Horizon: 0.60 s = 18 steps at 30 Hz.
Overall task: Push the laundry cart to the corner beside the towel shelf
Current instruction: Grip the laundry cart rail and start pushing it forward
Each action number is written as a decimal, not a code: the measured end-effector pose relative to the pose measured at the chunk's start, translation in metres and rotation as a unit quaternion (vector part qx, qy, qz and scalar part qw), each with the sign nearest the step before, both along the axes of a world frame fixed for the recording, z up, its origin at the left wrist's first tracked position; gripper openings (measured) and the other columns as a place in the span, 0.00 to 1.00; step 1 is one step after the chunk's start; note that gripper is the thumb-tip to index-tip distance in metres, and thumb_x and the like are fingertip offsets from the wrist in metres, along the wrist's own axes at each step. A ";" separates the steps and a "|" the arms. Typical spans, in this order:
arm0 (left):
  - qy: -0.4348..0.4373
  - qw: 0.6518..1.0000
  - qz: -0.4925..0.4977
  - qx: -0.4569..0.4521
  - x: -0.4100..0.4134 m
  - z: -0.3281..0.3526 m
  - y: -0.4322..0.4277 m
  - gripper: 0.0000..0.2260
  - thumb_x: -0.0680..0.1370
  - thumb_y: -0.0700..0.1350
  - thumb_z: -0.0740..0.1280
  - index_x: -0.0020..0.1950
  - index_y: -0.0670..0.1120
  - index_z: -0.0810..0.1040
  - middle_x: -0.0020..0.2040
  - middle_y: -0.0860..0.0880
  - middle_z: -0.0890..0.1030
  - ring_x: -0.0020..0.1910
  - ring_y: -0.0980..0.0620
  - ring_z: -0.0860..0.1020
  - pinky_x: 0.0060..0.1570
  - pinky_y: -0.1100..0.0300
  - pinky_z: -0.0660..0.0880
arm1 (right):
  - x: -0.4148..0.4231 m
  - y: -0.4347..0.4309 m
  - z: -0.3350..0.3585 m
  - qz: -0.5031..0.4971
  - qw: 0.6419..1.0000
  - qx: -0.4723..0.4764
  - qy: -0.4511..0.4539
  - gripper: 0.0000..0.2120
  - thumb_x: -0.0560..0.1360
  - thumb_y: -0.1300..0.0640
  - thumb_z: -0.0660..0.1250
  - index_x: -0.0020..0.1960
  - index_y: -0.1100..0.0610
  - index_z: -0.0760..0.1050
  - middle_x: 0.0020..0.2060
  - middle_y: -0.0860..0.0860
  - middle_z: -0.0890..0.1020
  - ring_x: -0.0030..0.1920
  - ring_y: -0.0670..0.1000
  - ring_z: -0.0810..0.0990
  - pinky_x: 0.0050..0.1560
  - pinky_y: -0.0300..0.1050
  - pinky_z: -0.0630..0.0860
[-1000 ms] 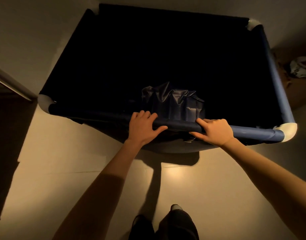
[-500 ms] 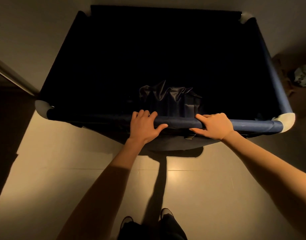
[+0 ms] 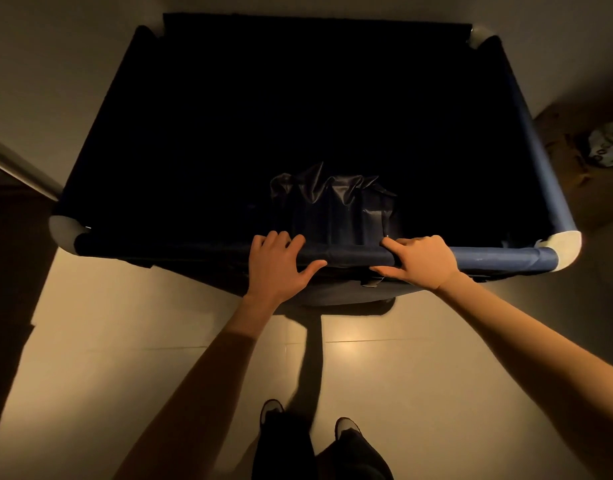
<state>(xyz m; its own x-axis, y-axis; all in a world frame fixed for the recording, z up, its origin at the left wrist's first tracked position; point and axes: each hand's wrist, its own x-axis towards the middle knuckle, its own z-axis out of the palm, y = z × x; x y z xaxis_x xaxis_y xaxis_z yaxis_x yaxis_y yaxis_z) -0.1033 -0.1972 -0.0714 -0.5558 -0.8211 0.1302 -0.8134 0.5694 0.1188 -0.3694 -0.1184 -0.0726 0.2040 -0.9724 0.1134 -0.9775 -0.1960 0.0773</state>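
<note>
The laundry cart [image 3: 499, 259] is a large dark blue fabric bin with a padded tube rim and pale corner caps, filling the upper half of the head view. Its inside is nearly black; a crumpled dark sheet [image 3: 332, 202] lies against the near wall. My left hand [image 3: 277, 268] wraps over the near rim bar at its middle. My right hand [image 3: 422, 261] grips the same bar just to the right, thumb underneath. The cart's far edge stands close to a pale wall. No towel shelf is visible.
A pale wall runs behind and to the left of the cart. A dark doorway or panel with a metal edge [image 3: 17, 168] is at the left. A brown surface with a crumpled white item [image 3: 606, 147] sits at the right. My feet [image 3: 273, 410] stand on glossy tile floor.
The cart has rolled forward toward the far wall and turned slightly. My feet have stepped forward after it. Both hands keep the same hold on the near bar.
</note>
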 end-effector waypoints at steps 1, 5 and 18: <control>0.001 1.000 -0.001 0.002 0.008 0.000 -0.002 0.29 0.73 0.69 0.52 0.51 0.47 0.77 0.42 0.46 0.78 0.43 0.46 0.75 0.46 0.52 0.67 | 0.008 -0.001 -0.001 0.001 1.000 -0.006 -0.007 0.36 0.74 0.31 0.39 0.48 0.55 0.76 0.27 0.53 0.80 0.20 0.52 0.74 0.24 0.34 0.58; -0.003 1.000 -0.005 0.009 0.043 -0.001 -0.011 0.30 0.72 0.69 0.52 0.52 0.47 0.77 0.42 0.45 0.78 0.44 0.45 0.75 0.47 0.51 0.67 | 0.043 -0.005 -0.004 0.004 1.000 -0.018 -0.018 0.34 0.75 0.32 0.41 0.48 0.56 0.75 0.28 0.52 0.80 0.21 0.52 0.75 0.23 0.35 0.61; -0.020 1.000 -0.006 0.016 0.150 -0.002 -0.039 0.31 0.72 0.68 0.52 0.53 0.44 0.78 0.43 0.42 0.79 0.45 0.41 0.75 0.49 0.49 0.68 | 0.153 -0.027 0.001 0.014 1.000 -0.011 -0.016 0.27 0.72 0.33 0.54 0.52 0.55 0.75 0.30 0.52 0.80 0.26 0.54 0.78 0.24 0.38 0.65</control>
<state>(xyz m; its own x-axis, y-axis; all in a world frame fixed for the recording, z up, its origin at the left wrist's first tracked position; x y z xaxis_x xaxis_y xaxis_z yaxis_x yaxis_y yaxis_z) 0.0472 -0.2358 -0.0736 -0.5694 -0.8179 0.0823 -0.8112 0.5753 0.1049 -0.2160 -0.1456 -0.0719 0.2265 -0.9638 0.1408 -0.9739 -0.2214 0.0508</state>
